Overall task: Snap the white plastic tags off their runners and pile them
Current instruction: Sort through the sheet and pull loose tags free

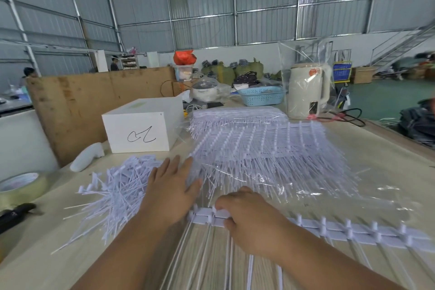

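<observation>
Head view: left hand (173,192) spread flat beside loose tags (117,190); right hand (254,221) pinches the runner (341,231).

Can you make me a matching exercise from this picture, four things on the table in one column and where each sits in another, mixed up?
Things:
1. white box
2. blue basket
3. tape roll
4. pile of loose tags

Places:
A. far left edge of the table
B. just left of the left hand
C. behind the bagged runners, beside the kettle
D. back left, against the cardboard

Pairs: 1-D, 2-C, 3-A, 4-B
</observation>
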Available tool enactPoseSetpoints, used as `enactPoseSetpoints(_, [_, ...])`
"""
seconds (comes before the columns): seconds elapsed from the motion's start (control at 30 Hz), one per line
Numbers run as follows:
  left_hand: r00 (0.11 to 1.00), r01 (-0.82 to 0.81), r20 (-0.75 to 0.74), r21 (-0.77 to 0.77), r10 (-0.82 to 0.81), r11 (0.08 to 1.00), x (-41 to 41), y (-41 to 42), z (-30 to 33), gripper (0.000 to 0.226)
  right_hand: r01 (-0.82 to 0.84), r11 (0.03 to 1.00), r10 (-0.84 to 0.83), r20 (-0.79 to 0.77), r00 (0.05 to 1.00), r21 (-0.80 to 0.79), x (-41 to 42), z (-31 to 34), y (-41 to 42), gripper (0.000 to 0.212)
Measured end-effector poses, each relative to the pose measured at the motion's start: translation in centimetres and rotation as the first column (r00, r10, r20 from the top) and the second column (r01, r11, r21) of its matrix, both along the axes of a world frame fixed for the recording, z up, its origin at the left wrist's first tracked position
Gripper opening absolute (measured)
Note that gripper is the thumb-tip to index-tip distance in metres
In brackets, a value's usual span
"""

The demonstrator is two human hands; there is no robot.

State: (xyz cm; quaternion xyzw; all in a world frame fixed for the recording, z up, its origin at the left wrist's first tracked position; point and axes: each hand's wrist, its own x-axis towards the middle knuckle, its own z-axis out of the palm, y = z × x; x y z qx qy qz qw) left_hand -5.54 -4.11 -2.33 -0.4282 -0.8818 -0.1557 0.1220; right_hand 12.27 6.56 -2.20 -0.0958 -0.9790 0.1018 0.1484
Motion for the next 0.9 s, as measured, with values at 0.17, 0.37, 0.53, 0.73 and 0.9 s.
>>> enactPoseSetpoints(0.17, [0.997, 0.081, 0.002, -0.082, -0.081, 0.993, 0.5, 0.3, -0.3, 0.062, -0.012, 0.999, 0.011, -0.022, 1.000, -0.032, 0.1, 0.3, 0.1, 0.037])
enactPoseSetpoints(0.37, [0.979, 0.160, 0.089, 0.211, -0.182, 0.964, 2.0, 0.0, 1.3, 0.067, 0.000, 1.000, -0.003, -0.174, 0.985, -0.015, 0.6, 1.6, 0.2, 0.035])
enactPoseSetpoints(0.53, [0.805, 0.212, 0.415, 0.468, -0.425, 0.858, 4.2, 0.1, 2.6, 0.042, 0.043, 0.999, -0.039, -0.329, 0.943, 0.005, 1.0, 2.6, 0.3, 0.042])
enactPoseSetpoints(0.73, [0.879, 0.273, 0.245, 0.444, -0.409, 0.853, 4.6, 0.2, 3.0, 0.021, 0.053, 0.998, -0.059, -0.215, 0.975, -0.034, 0.9, 2.3, 0.7, 0.033])
enactPoseSetpoints(0.9, [0.862, 0.312, 0.206, 0.504, -0.463, 0.805, 5.5, 0.1, 3.7, 0.016, 0.021, 0.987, -0.051, -0.189, 0.981, -0.159, 1.1, 2.3, 1.0, 0.017])
